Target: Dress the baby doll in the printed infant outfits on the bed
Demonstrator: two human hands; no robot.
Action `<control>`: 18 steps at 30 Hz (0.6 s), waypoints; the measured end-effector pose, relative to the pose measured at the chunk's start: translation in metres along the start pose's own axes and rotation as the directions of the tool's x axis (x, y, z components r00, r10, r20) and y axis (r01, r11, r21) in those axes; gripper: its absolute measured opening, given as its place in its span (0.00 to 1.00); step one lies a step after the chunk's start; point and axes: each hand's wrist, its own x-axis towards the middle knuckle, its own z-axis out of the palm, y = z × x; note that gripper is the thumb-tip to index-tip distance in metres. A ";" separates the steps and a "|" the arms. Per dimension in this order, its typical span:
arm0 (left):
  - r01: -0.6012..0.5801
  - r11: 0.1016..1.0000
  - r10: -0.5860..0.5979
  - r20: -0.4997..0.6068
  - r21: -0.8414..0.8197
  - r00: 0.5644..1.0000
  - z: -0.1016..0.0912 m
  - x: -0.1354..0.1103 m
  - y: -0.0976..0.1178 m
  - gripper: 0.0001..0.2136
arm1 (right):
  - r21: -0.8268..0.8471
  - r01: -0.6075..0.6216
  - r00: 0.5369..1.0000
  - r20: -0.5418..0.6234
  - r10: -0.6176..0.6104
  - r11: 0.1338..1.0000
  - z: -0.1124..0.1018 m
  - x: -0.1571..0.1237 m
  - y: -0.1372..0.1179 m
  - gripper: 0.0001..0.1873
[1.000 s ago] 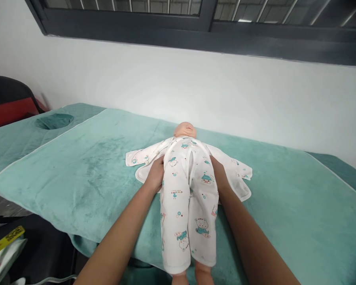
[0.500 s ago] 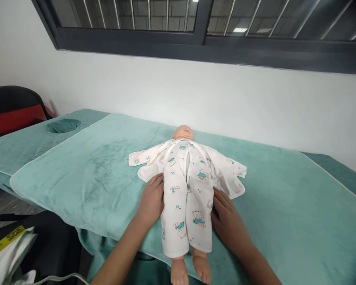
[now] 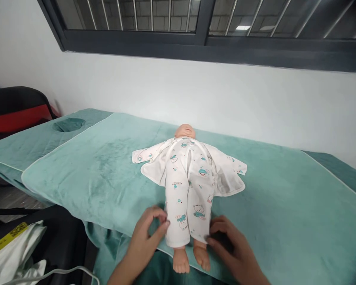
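A baby doll (image 3: 185,131) lies on its back with its feet (image 3: 180,261) towards me. It wears white patterned baby trousers (image 3: 177,202), pulled up high over its chest. Under them a matching white baby jacket (image 3: 228,174) is spread out, its sleeves stretched to both sides. At the outer edge of the trouser leg on the left, my left hand (image 3: 145,235) has thumb and forefinger brought together on the cloth. My right hand (image 3: 233,245) pinches the outer edge near the hem of the other leg. The doll's hands are not visible.
The doll rests on a padded bed with a green plush cover (image 3: 77,178), which has a face hole (image 3: 69,124) at the left end. Beyond are a white wall and a barred window. A black chair (image 3: 59,237) at lower left holds white cloth (image 3: 20,249) and a cable.
Both hands have slid down the trouser legs from the upper part towards the hems, and their fingers have changed from lying along the sides to a pinch. The view has shifted slightly.
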 end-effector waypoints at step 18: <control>-0.197 0.980 0.190 -0.176 -0.020 0.966 0.019 -0.051 0.033 0.07 | -0.151 0.042 0.980 -0.189 -0.070 0.988 0.017 -0.041 -0.030 0.09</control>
